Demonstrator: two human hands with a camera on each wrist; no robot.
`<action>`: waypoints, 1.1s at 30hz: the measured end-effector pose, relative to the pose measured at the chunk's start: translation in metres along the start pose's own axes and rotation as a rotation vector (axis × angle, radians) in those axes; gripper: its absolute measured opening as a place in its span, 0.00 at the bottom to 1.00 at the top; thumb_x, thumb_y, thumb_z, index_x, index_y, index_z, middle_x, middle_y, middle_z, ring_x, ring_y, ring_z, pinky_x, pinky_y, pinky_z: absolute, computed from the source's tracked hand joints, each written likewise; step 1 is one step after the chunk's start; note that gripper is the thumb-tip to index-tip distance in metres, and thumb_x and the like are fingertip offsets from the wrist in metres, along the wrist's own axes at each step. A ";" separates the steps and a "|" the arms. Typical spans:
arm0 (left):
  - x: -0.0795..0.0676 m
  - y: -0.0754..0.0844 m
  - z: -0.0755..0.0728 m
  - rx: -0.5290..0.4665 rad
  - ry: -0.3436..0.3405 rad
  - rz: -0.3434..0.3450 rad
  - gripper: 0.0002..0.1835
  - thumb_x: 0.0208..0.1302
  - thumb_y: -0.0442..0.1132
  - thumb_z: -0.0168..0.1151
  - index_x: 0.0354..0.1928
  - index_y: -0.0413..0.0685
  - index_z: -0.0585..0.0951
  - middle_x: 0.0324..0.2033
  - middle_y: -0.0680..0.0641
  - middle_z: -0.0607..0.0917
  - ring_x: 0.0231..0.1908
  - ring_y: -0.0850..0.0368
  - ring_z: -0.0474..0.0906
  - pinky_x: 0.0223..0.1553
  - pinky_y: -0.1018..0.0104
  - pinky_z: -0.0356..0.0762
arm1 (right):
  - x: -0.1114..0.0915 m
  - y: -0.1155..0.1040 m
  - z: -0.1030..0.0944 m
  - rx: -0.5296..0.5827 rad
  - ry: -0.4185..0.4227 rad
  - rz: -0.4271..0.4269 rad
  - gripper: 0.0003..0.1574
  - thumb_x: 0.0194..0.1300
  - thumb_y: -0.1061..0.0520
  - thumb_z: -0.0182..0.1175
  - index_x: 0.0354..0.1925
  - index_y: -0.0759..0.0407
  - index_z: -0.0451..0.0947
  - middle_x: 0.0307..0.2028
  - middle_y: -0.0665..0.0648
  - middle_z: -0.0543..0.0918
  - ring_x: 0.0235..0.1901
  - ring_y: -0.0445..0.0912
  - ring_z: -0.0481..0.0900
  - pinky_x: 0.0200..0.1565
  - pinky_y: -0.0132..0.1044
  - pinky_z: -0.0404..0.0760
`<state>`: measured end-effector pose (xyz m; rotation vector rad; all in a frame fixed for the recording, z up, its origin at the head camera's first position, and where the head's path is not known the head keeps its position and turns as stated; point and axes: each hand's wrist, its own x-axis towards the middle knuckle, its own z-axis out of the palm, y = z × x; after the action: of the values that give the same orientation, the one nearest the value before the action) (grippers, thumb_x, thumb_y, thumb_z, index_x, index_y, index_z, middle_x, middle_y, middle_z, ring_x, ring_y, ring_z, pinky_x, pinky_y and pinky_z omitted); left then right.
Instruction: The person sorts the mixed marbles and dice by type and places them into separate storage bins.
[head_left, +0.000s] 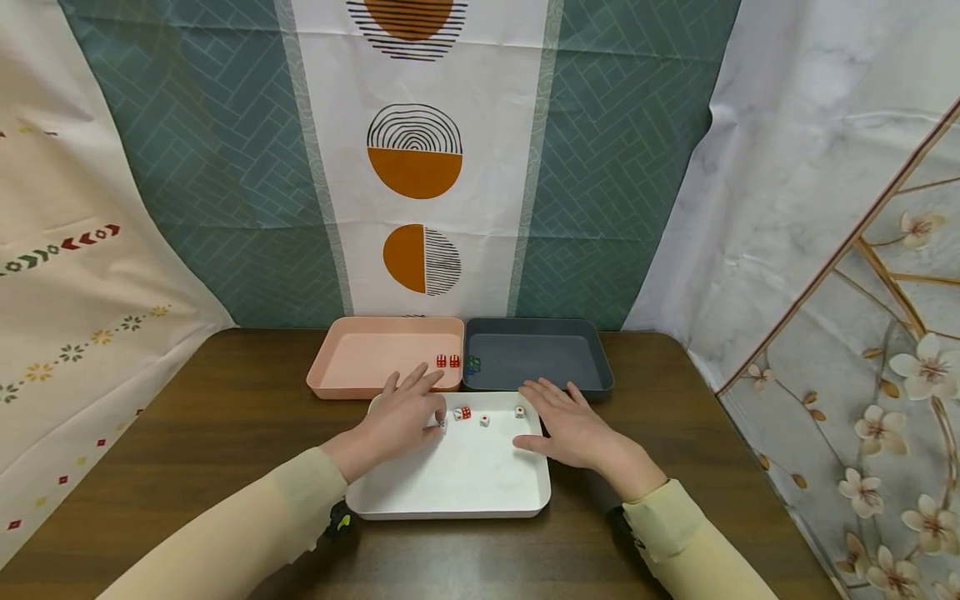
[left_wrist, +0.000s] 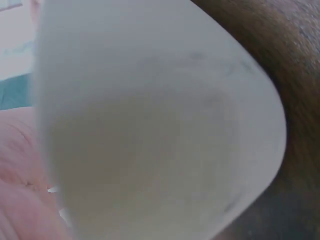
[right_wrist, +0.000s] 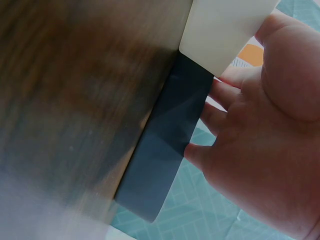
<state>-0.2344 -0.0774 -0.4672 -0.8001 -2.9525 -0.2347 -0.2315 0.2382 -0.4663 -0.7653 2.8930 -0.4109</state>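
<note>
A shallow white tray (head_left: 480, 475) lies nearest the person. At its left, my left hand (head_left: 397, 423) reaches over the rim with its index finger bent toward the thumb. Those two tips seem to pinch a small white die with blue pips (head_left: 442, 426), mostly hidden. My right hand (head_left: 566, 425) spreads its straight fingers over the tray's right rim and holds nothing. Between the hands lie a red die (head_left: 467, 412), touching or close beside a white one, and two white dice with red pips, one at centre (head_left: 484, 421), the other (head_left: 520, 412) near the right fingers.
Behind stand a pink tray (head_left: 382, 329) with two red dice (head_left: 447, 361) and a dark blue-grey tray (head_left: 540, 354) with green dice (head_left: 472, 364) at its left end. All trays rest on a brown wooden table (head_left: 225, 417). Patterned cloths hang behind and at the sides.
</note>
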 end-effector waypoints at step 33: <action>0.005 -0.015 -0.032 -0.023 0.110 -0.053 0.08 0.67 0.40 0.82 0.37 0.59 0.88 0.80 0.35 0.71 0.84 0.29 0.53 0.76 0.18 0.45 | 0.002 0.002 0.001 -0.004 -0.003 -0.001 0.58 0.77 0.29 0.66 0.88 0.56 0.58 0.86 0.58 0.60 0.87 0.57 0.49 0.83 0.66 0.40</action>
<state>-0.2451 -0.0935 -0.4372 -0.6879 -2.8750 -0.3057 -0.2338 0.2388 -0.4682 -0.7668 2.8919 -0.4045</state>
